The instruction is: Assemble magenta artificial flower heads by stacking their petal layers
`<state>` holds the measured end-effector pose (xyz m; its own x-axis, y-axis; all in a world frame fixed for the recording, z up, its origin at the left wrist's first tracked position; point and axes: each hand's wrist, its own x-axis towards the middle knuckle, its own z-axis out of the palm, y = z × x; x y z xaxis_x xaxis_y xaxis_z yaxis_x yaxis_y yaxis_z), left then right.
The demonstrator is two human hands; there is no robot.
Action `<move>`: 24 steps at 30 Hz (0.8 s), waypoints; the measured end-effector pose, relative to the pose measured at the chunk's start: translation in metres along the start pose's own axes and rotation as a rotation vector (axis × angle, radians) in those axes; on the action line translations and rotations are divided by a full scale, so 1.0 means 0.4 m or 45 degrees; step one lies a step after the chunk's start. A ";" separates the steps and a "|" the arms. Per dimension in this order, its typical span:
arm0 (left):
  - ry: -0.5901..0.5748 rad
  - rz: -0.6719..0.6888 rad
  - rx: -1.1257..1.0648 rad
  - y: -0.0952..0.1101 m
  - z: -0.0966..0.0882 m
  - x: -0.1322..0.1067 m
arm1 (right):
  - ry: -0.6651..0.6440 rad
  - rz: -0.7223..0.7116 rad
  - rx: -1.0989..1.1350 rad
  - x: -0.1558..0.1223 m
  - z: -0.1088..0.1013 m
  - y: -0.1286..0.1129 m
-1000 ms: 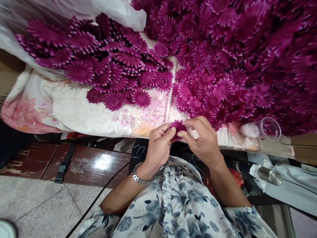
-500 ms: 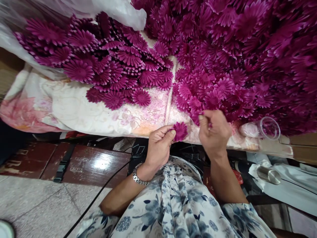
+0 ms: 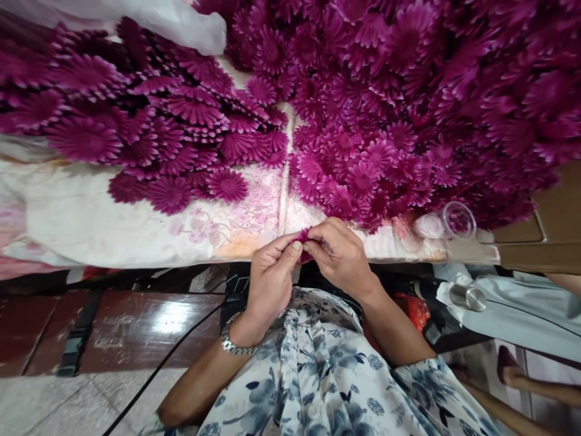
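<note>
The purple flower point(image 3: 303, 237) sat pinched between my left hand point(image 3: 270, 280) and right hand point(image 3: 340, 257), above the tiled floor point(image 3: 45, 399), at the bench edge. Beyond lay the stained floral cloth point(image 3: 136, 224), a clear cup point(image 3: 447, 221), then the flower heap point(image 3: 408, 91) and a plastic bag point(image 3: 181, 21).

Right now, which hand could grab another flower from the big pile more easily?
Probably the right hand. It sits just below the edge of the heaped flowers, while the left hand faces bare cloth. Both hands' fingers pinch one small flower together.
</note>
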<state>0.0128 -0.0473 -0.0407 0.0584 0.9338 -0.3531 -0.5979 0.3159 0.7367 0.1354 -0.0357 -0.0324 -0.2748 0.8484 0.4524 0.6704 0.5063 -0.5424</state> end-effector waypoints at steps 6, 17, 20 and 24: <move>0.115 0.110 0.036 -0.006 0.008 0.006 | 0.052 0.014 -0.032 -0.008 0.000 0.000; 0.091 0.019 0.051 0.008 0.013 0.017 | 0.398 0.191 -0.555 0.066 -0.109 0.089; 0.060 -0.010 0.015 0.008 0.027 0.014 | 0.320 0.094 -0.379 0.045 -0.096 0.064; -0.009 -0.082 -0.058 0.005 0.040 0.006 | 0.049 0.002 -0.013 0.006 -0.049 0.023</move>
<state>0.0245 -0.0416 -0.0307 0.1036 0.9131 -0.3944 -0.6284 0.3675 0.6856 0.1545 -0.0323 -0.0224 -0.2467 0.8426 0.4786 0.6781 0.5030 -0.5360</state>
